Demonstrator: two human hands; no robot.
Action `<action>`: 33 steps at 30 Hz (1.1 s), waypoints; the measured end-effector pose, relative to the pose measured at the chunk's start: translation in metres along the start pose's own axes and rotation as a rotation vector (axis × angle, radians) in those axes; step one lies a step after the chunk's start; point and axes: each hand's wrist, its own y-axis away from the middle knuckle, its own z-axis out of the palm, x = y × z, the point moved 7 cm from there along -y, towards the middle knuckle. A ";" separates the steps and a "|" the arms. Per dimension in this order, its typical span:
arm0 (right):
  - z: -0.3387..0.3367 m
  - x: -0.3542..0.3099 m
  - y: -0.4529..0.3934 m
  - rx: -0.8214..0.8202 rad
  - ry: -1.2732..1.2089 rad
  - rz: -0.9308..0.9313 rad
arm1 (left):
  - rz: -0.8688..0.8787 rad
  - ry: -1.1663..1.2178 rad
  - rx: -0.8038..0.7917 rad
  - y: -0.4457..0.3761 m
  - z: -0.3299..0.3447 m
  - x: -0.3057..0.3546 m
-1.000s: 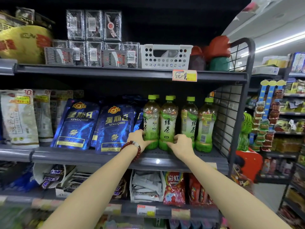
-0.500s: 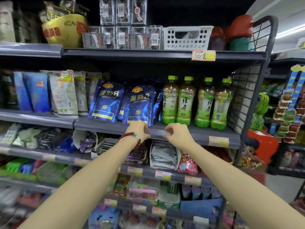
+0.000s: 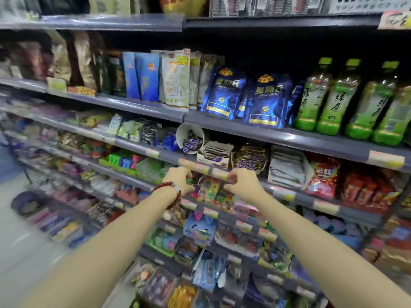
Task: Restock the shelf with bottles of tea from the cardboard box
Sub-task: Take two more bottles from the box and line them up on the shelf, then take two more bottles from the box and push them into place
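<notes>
Several green tea bottles (image 3: pixel 338 101) with green caps stand upright in a row on the grey shelf (image 3: pixel 311 141) at the upper right. My left hand (image 3: pixel 179 177), with a red bead bracelet on its wrist, hangs in the air in front of a lower shelf, fingers loosely curled and holding nothing. My right hand (image 3: pixel 241 184) is beside it, also loosely curled and holding nothing. Both hands are well below and left of the bottles. No cardboard box is in view.
Blue snack bags (image 3: pixel 264 101) stand left of the bottles. A white cup of candy bars (image 3: pixel 190 138) and red candy bags (image 3: pixel 322 176) fill the shelf below. More packed shelves run down and to the left. The floor (image 3: pixel 24 252) shows at the lower left.
Both hands have let go of the bottles and dropped from the bottle shelf to a lower shelf level. The view has swung down and to the left, with motion blur.
</notes>
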 end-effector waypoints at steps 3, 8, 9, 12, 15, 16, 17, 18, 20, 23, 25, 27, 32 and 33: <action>0.047 -0.021 0.004 -0.088 -0.027 -0.025 | -0.106 0.024 -0.023 0.017 0.010 -0.053; 0.143 -0.046 -0.005 -0.235 -0.036 -0.098 | -0.337 -0.084 -0.137 0.039 0.058 -0.161; 0.163 -0.048 -0.007 -0.260 -0.040 -0.107 | -0.352 -0.113 -0.137 0.046 0.066 -0.176; 0.230 -0.049 -0.012 -0.333 -0.054 -0.125 | -0.377 0.035 0.028 0.049 0.089 -0.217; 0.290 -0.039 -0.011 -0.337 -0.065 -0.131 | -0.392 0.035 -0.026 0.054 0.126 -0.257; 0.313 -0.033 -0.008 -0.341 -0.076 -0.134 | -0.407 0.038 -0.032 0.059 0.143 -0.272; 0.337 -0.025 -0.004 -0.353 -0.088 -0.126 | -0.417 0.045 -0.032 0.064 0.160 -0.286; 0.360 -0.016 0.001 -0.358 -0.105 -0.125 | -0.421 0.042 -0.036 0.068 0.177 -0.300; 0.405 0.006 0.011 -0.391 -0.124 -0.100 | -0.430 0.052 -0.048 0.077 0.215 -0.324; 0.469 0.041 0.023 -0.428 -0.140 -0.077 | -0.483 0.095 -0.079 0.084 0.277 -0.363; 0.509 0.066 0.029 -0.440 -0.140 -0.058 | -0.508 0.104 -0.087 0.089 0.317 -0.387; 0.551 0.090 0.036 -0.461 -0.135 -0.052 | -0.531 0.109 -0.102 0.094 0.358 -0.410; 0.648 0.147 0.058 -0.472 -0.141 -0.037 | -0.567 0.118 -0.126 0.116 0.453 -0.459; 0.665 0.155 0.063 -0.470 -0.147 -0.043 | -0.566 0.113 -0.127 0.120 0.470 -0.468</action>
